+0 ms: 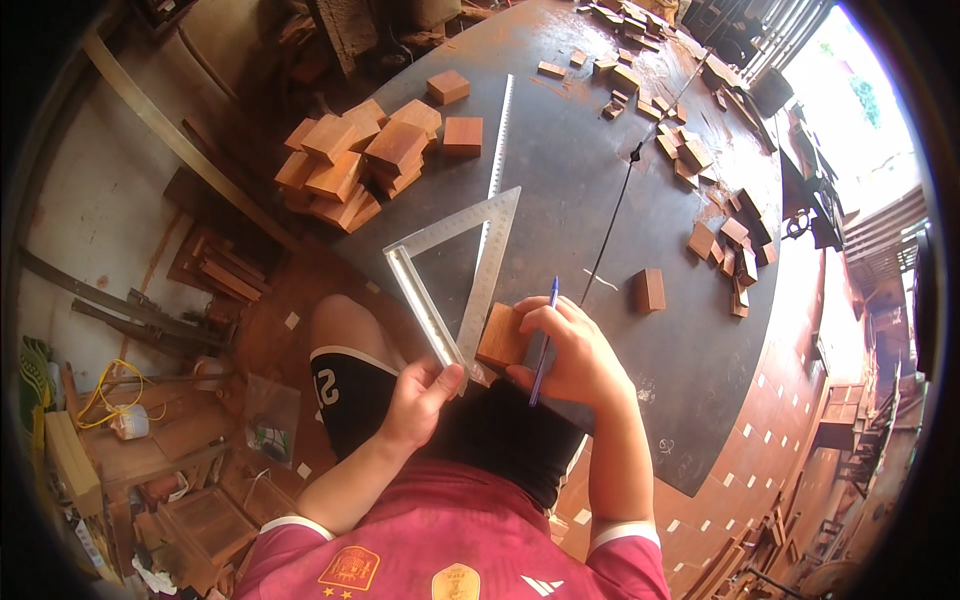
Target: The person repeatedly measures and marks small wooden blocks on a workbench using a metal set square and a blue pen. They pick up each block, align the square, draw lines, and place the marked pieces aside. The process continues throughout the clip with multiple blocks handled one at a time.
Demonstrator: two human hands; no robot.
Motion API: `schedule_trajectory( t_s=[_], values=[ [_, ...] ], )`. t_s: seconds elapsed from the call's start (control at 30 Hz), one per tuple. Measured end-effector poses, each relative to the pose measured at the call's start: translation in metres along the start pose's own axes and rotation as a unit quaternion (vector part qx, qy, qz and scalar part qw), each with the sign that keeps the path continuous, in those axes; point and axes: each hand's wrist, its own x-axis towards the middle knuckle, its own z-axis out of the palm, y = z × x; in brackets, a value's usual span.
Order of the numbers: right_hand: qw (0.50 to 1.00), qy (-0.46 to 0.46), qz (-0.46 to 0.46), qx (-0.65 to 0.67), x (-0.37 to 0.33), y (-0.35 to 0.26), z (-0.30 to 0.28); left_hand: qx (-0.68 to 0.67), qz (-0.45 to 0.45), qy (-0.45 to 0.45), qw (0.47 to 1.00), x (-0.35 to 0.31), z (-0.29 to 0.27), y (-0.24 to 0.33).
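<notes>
My left hand (pixel 418 405) is closed on the lower corner of a silver triangular set square (pixel 492 262), thumb on top. The square stands tilted over the near edge of the dark table. In my right hand (pixel 578 352) is a reddish-brown wooden block (pixel 502 336), gripped between thumb and fingers beside the square's lower end. A blue pen (pixel 546 345) also sits in that hand, pointing up past the fingers. Behind the square, a long metal ruler (pixel 504 135) lies on the table, partly covered by it. Whether block and square touch, I cannot tell.
A pile of wooden blocks (pixel 350 160) stands on the table's left side. One single block (pixel 648 290) lies right of my right hand. Several more blocks (pixel 735 240) are scattered along the right edge. A dark cord (pixel 618 215) crosses the tabletop (pixel 570 150).
</notes>
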Motion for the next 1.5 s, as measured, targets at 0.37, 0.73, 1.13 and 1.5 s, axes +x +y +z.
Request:
schedule_trajectory(
  t_s=[0.37, 0.73, 1.13, 1.5],
  values=[
    [0.989, 0.141, 0.038, 0.03, -0.005, 0.017, 0.009, 0.044, 0.013, -0.006, 0.999, 0.005, 0.009, 0.007],
    [0.864, 0.069, 0.165, 0.472, -0.003, 0.004, 0.023, 0.058, 0.018, -0.006, 0.998, 0.007, 0.005, 0.006],
    [0.964, 0.049, 0.122, 0.232, 0.006, -0.007, 0.035, 0.051, 0.016, 0.021, 0.998, 0.007, 0.015, 0.011],
    [0.974, 0.055, 0.118, 0.188, 0.01, -0.003, 0.039, 0.057, 0.021, 0.037, 0.997, 0.005, 0.021, 0.012]
  ],
)
